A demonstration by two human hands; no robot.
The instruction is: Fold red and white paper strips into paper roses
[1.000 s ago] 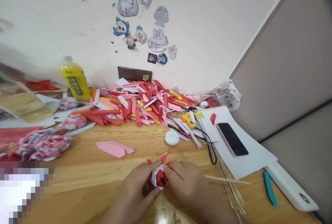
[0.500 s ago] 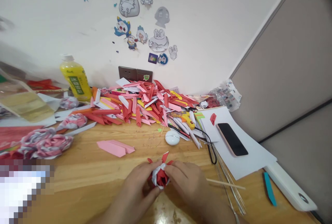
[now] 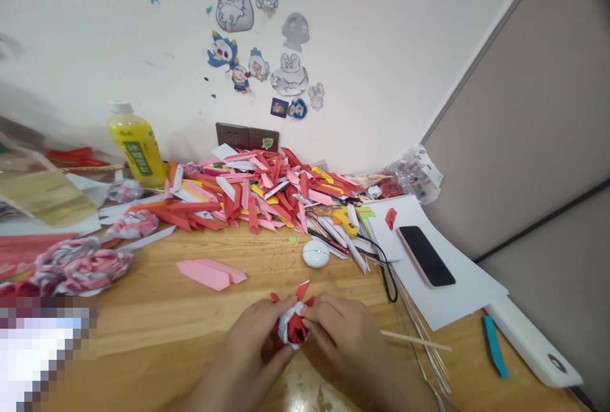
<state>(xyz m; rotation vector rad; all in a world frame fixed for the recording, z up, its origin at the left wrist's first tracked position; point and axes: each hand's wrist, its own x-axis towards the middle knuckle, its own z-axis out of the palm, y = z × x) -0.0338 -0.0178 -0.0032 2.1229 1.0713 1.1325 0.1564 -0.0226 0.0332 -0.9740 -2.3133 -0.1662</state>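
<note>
Between my hands is a red and white folded paper flower [image 3: 296,328], its opening turned toward me and red pointed strips sticking out at the far side. My left hand [image 3: 257,329] grips it from the left, thumb below and fingers above. On the right, my right hand [image 3: 340,326] pinches its upper right edge with thumb and fingertips. Just beyond the hands, pink folded paper strips [image 3: 212,273] lie on the wooden table [image 3: 157,316], and a white egg-shaped object [image 3: 316,254] rests farther right. Part of the flower is hidden by my fingers.
A heap of folded paper strips [image 3: 257,189] lies along the wall, with a yellow glue gun [image 3: 344,221] at its right. A drink bottle [image 3: 138,148] stands back left near paper flowers [image 3: 86,262]. At right are a phone [image 3: 426,256], white paper [image 3: 429,310] and thin sticks [image 3: 431,355].
The view has shifted very slightly. Both hands stay around the paper flower, and the right fingertips have moved a little at its edge.
</note>
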